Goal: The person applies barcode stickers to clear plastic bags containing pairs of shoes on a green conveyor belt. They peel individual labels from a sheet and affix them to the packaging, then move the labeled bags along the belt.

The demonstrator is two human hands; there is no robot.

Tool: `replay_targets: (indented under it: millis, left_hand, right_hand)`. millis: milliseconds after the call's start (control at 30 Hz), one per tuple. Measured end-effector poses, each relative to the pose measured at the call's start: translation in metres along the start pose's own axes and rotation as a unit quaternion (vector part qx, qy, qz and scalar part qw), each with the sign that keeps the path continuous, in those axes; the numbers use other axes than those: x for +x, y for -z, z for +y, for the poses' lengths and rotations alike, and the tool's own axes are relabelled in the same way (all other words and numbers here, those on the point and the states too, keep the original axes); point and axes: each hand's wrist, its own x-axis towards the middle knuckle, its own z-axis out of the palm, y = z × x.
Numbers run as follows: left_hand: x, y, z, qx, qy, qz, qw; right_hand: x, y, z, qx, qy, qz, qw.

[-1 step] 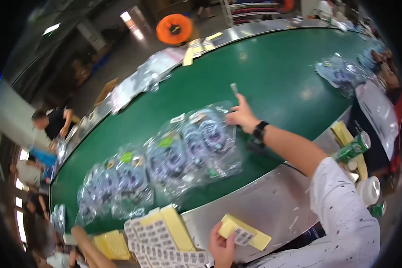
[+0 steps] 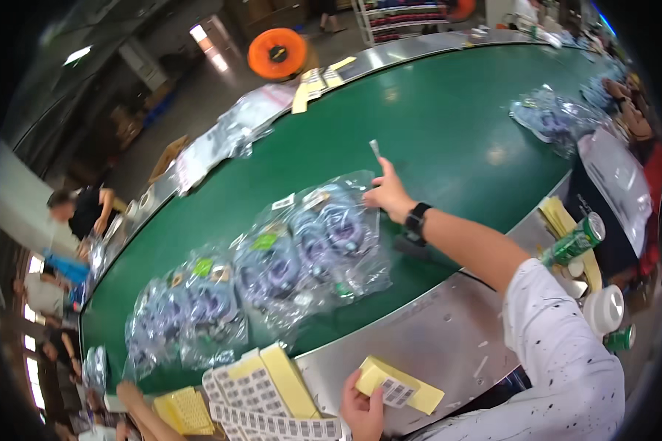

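Observation:
My right hand (image 2: pixel 388 189), with a black watch on the wrist, reaches over the green conveyor belt (image 2: pixel 449 125). A small white label (image 2: pixel 375 149) sticks up from its fingertip. Below its fingers lies the right edge of a clear plastic bag (image 2: pixel 338 224) with light blue shoes inside. More bagged blue shoes (image 2: pixel 272 264) with green tags lie in a row to the left, as far as another bagged group (image 2: pixel 176 305). At the near metal edge, my left hand (image 2: pixel 362 408) grips a folded yellow strip of barcode labels (image 2: pixel 404 387).
Printed label sheets (image 2: pixel 257 393) and yellow backing (image 2: pixel 184 411) lie along the near edge. Another person's forearm (image 2: pixel 147 415) is at lower left. A green can (image 2: pixel 577 239) and white container (image 2: pixel 604 309) stand right. Plastic bags (image 2: pixel 228 132) and an orange round object (image 2: pixel 277 54) are beyond.
The whole view has shifted slightly, so most things appear a little farther left. Both hands keep their places relative to the bags and the labels.

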Motion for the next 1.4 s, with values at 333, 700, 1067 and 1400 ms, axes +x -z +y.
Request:
replay_targets:
  millis: [333, 700, 1067, 1400]
  left_hand:
    - [-0.005, 0.005, 0.018, 0.054, 0.107, 0.005, 0.993]
    - [-0.004, 0.001, 0.017, 0.078, 0.124, 0.012, 0.989]
    - [-0.007, 0.002, 0.007, 0.134, 0.153, 0.019, 0.979]
    - [-0.010, 0.003, 0.002, 0.132, 0.146, 0.008, 0.980]
  right_hand:
    - [0.029, 0.038, -0.016, -0.071, 0.012, 0.054, 0.996]
    - [0.079, 0.057, -0.018, 0.044, -0.336, -0.252, 0.907]
    - [0.112, 0.023, -0.014, -0.070, -0.310, -0.262, 0.911]
    - [0.106, 0.013, -0.011, -0.074, -0.270, -0.262, 0.924]
